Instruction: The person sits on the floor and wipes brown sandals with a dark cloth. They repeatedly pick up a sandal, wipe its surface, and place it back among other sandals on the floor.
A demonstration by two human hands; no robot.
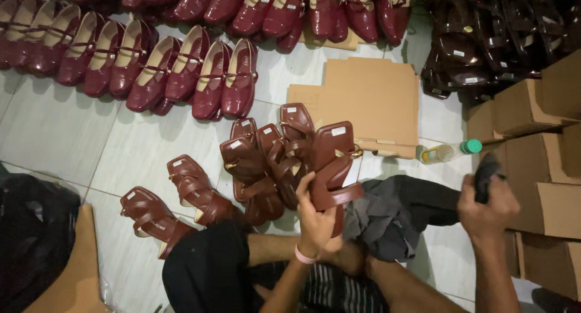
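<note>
Seen from the head camera looking down, a person sits on a pale tiled floor (60,131), the left hand (315,219) closed around the strap of a brown strappy sandal (333,165), held upright just above the lap so its sole and straps face the viewer. The right hand (487,207) is raised off to the side, fingers wrapped around a small dark object (487,174), perhaps a cloth or brush, though it is too blurred to tell. More brown sandals (266,165) cluster just beside the held one, two others (175,207) lie to the left, rows of dark red flat shoes (181,71) line the floor beyond, and flattened cardboard (369,98), a small bottle (451,151) and stacked boxes (544,143) sit to the right.
</note>
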